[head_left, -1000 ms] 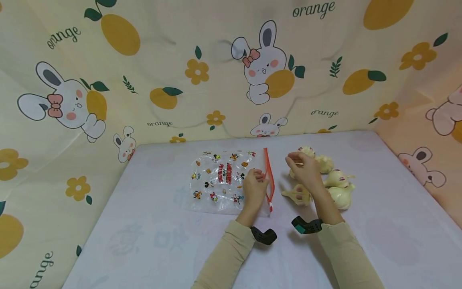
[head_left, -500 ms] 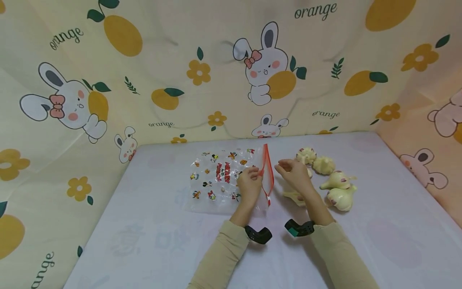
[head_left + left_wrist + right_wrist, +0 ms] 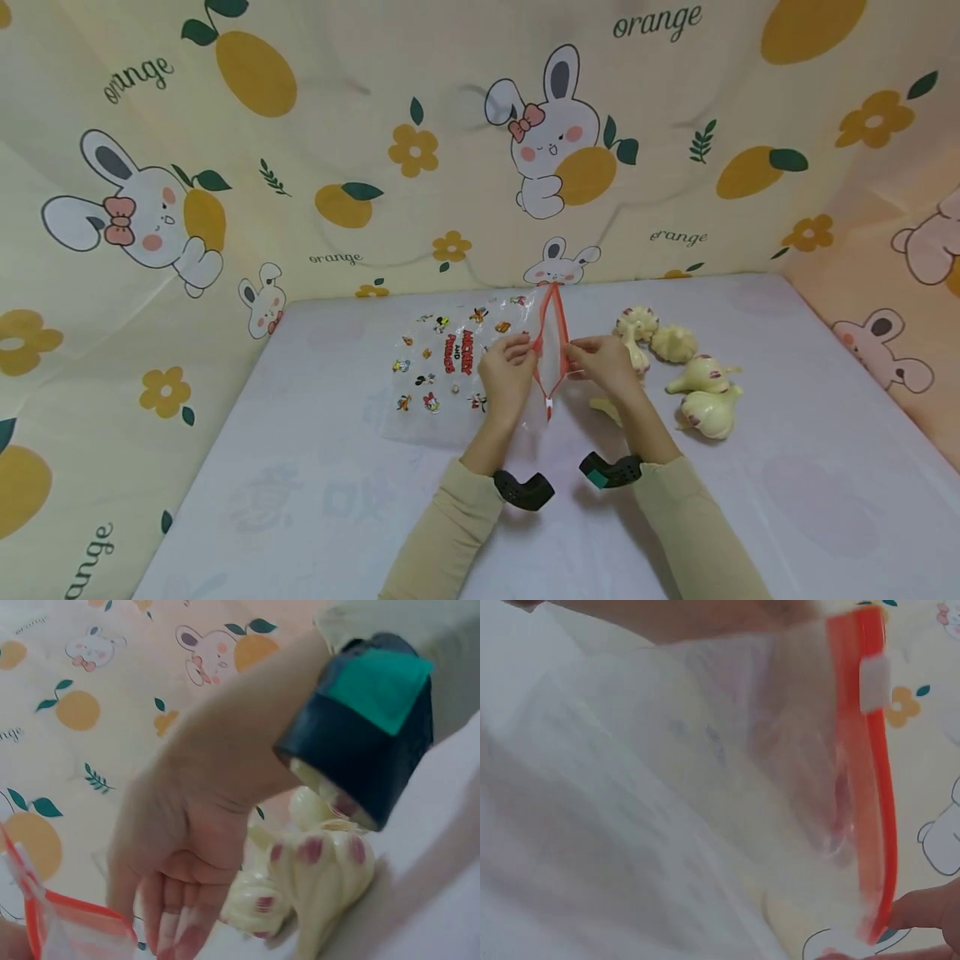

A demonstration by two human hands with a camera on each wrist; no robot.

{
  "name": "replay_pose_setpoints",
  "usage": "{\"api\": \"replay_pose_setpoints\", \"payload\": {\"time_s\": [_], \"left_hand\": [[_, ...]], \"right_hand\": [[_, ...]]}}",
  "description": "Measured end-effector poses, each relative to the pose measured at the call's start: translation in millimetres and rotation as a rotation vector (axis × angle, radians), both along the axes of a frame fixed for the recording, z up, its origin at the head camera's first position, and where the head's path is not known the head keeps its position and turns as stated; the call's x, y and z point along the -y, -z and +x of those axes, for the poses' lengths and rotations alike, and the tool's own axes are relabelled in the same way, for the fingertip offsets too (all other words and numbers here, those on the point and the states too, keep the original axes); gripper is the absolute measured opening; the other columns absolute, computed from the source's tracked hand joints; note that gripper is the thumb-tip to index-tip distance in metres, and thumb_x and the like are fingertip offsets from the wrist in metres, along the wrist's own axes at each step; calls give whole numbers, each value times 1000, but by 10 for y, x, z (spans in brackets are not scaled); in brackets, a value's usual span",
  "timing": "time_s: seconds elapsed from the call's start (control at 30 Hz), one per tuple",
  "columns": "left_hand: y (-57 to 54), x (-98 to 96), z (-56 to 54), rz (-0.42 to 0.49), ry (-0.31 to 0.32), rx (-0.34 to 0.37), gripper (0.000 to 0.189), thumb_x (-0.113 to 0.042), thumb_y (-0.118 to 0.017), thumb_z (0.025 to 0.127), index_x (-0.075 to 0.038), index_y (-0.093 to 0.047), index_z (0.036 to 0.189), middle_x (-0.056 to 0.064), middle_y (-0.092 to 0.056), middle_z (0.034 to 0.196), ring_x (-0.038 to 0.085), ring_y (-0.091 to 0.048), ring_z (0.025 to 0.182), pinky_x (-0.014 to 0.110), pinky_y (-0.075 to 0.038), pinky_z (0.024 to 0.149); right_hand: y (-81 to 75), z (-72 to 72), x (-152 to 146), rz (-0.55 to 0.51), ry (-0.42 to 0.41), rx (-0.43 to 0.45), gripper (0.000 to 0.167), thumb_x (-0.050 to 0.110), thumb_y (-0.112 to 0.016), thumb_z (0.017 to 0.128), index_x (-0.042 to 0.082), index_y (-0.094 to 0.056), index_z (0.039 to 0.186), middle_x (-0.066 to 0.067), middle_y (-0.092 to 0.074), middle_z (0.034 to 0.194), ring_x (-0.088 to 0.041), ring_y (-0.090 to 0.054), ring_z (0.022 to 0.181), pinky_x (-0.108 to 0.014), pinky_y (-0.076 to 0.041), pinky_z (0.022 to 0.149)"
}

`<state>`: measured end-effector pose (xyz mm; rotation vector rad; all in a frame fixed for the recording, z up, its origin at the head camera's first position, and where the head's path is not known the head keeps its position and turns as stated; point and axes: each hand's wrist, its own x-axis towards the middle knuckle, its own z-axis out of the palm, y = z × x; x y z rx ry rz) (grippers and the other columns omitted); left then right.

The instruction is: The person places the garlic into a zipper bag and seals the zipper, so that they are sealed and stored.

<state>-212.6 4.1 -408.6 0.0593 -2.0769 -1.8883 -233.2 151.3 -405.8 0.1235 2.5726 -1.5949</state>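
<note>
A clear zip bag (image 3: 427,400) with cartoon prints lies on the table, its red-edged mouth lifted and spread apart. My left hand (image 3: 508,367) pinches the left lip of the mouth. Opposite it, my right hand (image 3: 603,362) pinches the right lip; in the left wrist view, its thumb meets the red edge while other fingers extend downward. A white slider (image 3: 549,403) sits at the mouth's near end, and it also shows on the red strip (image 3: 885,795) in the right wrist view. Garlic bulbs (image 3: 705,372) lie right of my right hand, one partly hidden behind its wrist.
More garlic (image 3: 322,870) appears beyond my right hand in the left wrist view. The table is covered by a white cloth (image 3: 300,533). A printed curtain (image 3: 450,100) with rabbits and oranges rises behind it. Each wrist wears a black camera mount (image 3: 525,492).
My right hand has moved left from over the garlic to the bag's mouth and taken its right lip. My left hand has shifted slightly left, and the mouth has widened and risen.
</note>
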Motion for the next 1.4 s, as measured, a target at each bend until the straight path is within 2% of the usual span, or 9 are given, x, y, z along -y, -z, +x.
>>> {"api": "replay_pose_setpoints", "payload": {"time_s": [0.17, 0.53, 0.7, 0.93, 1.0, 1.1, 1.27, 1.33, 1.4], "left_hand": [[-72, 58, 22, 18, -7, -13, 20, 8, -67, 80, 9, -68, 101, 24, -73, 95, 31, -74, 84, 20, -60, 72], [-180, 203, 42, 104, 65, 52, 21, 4, -70, 81, 7, -68, 102, 26, -73, 96, 31, -74, 86, 22, -60, 72], [-242, 301, 54, 124, 75, 27, 20, 3, -72, 81, 8, -70, 101, 28, -72, 95, 30, -74, 83, 15, -58, 66], [-396, 466, 87, 240, 111, 31, 23, 4, -70, 82, 11, -69, 104, 30, -71, 97, 2, -69, 67, 13, -57, 63], [-432, 515, 95, 258, 115, 36, 23, 3, -69, 83, 10, -69, 105, 29, -71, 97, -1, -68, 66, 15, -58, 64], [-490, 595, 109, 258, 121, 46, 23, 2, -70, 84, 7, -70, 106, 24, -73, 98, 0, -69, 68, 16, -58, 66], [-601, 713, 160, 267, 170, 94, 28, 0, -71, 83, 3, -70, 111, 5, -74, 91, 2, -69, 72, 17, -59, 70], [-643, 758, 196, 215, 184, 94, 29, 0, -71, 84, 2, -69, 113, 6, -74, 93, 1, -68, 73, 16, -58, 70], [-676, 799, 237, 117, 176, 75, 28, -1, -70, 85, 2, -69, 113, 11, -73, 97, 0, -66, 73, 13, -57, 68]], "right_hand": [[-37, 8, 7, -78, 28, 61, 43, 24, -60, 96, -9, -60, 123, -23, -69, 110, -1, -65, 66, -21, -60, 68], [-59, 14, 11, -155, 43, 64, 38, 16, -62, 93, -11, -60, 121, 1, -69, 78, 0, -63, 57, -17, -58, 61], [-82, 18, 16, -153, 46, 73, 36, 14, -63, 93, -11, -61, 119, 6, -66, 70, 0, -62, 56, -16, -57, 60], [-92, 21, 5, -163, 50, 101, 34, 15, -62, 94, -10, -61, 117, 7, -66, 67, -1, -63, 58, -19, -58, 63], [-86, 19, 4, -170, 54, 103, 34, 14, -62, 94, -10, -61, 117, 6, -65, 67, -1, -62, 57, -19, -58, 63], [-85, 11, 1, -164, 68, 111, 33, 15, -62, 94, -9, -62, 116, 6, -66, 69, -1, -63, 57, -18, -58, 62], [-98, 14, -24, -135, 79, 104, 32, 17, -62, 94, -6, -63, 116, 5, -67, 73, -1, -63, 58, -19, -58, 63], [-103, 22, -40, -129, 78, 89, 33, 17, -62, 94, -7, -63, 116, 6, -66, 72, -1, -63, 57, -19, -58, 63], [-106, 27, -55, -126, 82, 75, 33, 17, -62, 94, -7, -63, 116, 7, -66, 70, -1, -63, 57, -18, -58, 62]]}}
